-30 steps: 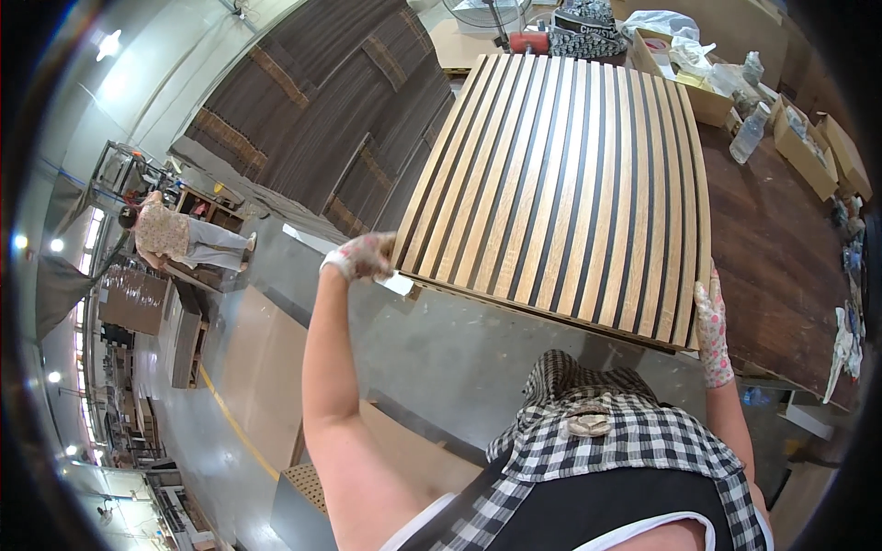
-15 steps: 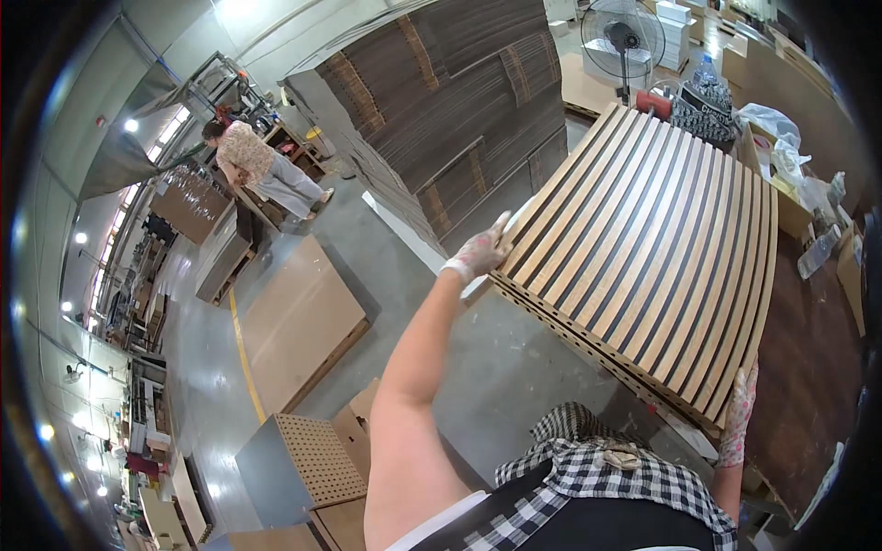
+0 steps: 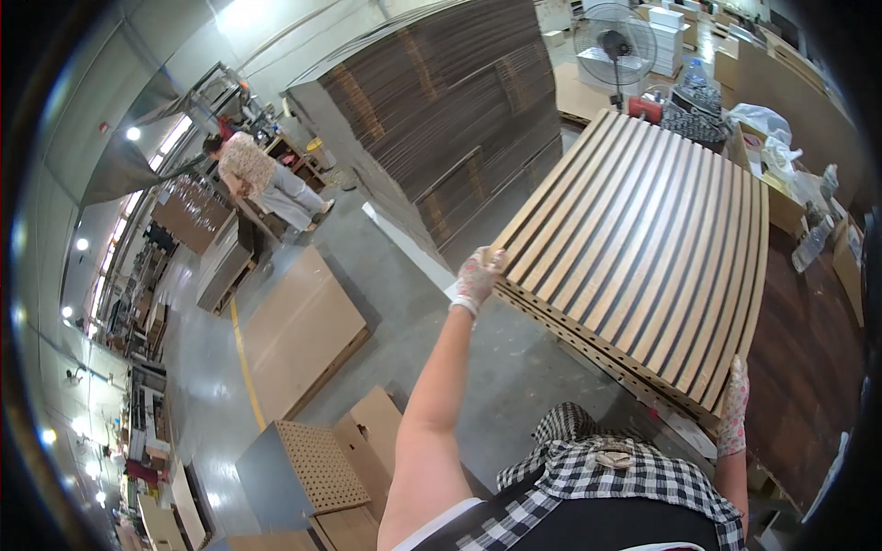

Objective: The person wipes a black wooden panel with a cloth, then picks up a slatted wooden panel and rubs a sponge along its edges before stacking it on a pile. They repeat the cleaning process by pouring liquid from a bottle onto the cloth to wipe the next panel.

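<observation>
We've got big slatted wood panel up around 1-2 o'clock, lifted off stack. Left hand grip pinching far-left corner at 12, right hand clamped on near-right corner at 4. Looks stiff but wide, probably heavyish, awkward. Opposite corners best hold; gloves help on smooth slats.

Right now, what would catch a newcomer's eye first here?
The big slatted wood panel at right of centre, gripped by the gloved left hand at its left corner and the gloved right hand at its near right corner. Behind it rises a tall stack of dark boards; another person stands far left.
</observation>
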The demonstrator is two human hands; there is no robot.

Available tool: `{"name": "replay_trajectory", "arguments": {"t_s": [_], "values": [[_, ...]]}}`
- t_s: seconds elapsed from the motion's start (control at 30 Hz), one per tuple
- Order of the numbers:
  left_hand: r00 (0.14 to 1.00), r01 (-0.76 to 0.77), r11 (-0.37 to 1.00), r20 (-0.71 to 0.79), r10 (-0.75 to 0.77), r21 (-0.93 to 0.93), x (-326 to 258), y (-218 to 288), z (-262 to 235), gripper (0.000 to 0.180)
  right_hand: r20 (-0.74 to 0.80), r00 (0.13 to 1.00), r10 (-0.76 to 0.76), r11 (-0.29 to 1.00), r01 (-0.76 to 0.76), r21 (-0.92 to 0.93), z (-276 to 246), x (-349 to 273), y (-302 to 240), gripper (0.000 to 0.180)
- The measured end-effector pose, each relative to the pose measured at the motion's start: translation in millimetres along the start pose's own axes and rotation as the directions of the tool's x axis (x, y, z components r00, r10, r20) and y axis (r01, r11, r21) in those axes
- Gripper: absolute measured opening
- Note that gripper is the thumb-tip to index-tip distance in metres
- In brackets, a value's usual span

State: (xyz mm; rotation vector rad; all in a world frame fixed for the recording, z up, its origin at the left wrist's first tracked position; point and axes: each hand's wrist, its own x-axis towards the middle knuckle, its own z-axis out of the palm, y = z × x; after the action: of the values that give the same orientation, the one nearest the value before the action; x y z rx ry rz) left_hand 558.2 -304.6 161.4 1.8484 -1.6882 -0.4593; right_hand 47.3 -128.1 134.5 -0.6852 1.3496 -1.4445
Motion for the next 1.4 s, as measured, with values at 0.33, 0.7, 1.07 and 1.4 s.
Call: {"name": "replay_trajectory", "arguments": {"t_s": [0.33,0.7,1.07,1.4], "values": [[0.985,0.153,0.907,-0.015,-0.173,-0.391,20.8,-36.8,-3.0,0.039,-0.058,0.989,0.14,0.794,-0.146,-0.59,26.3,-9.2,-22.6,0.078],[0.949,0.246,0.588,0.07,-0.306,-0.771,-50.9,88.3,37.9,0.058,0.396,0.918,0.014,0.843,0.202,-0.499,-28.6,42.3,-10.1,0.084],[0.901,0.431,0.747,0.28,-0.33,-0.507,-53.4,196.4,177.7,0.071,0.445,0.892,-0.073,0.795,0.322,-0.514,-58.4,43.7,-32.0,0.07],[0.899,0.355,0.829,0.4,-0.177,-0.432,-31.5,248.7,233.6,0.07,0.106,0.969,-0.221,0.798,0.242,-0.551,-120.1,40.7,-1.8,0.043]]}}
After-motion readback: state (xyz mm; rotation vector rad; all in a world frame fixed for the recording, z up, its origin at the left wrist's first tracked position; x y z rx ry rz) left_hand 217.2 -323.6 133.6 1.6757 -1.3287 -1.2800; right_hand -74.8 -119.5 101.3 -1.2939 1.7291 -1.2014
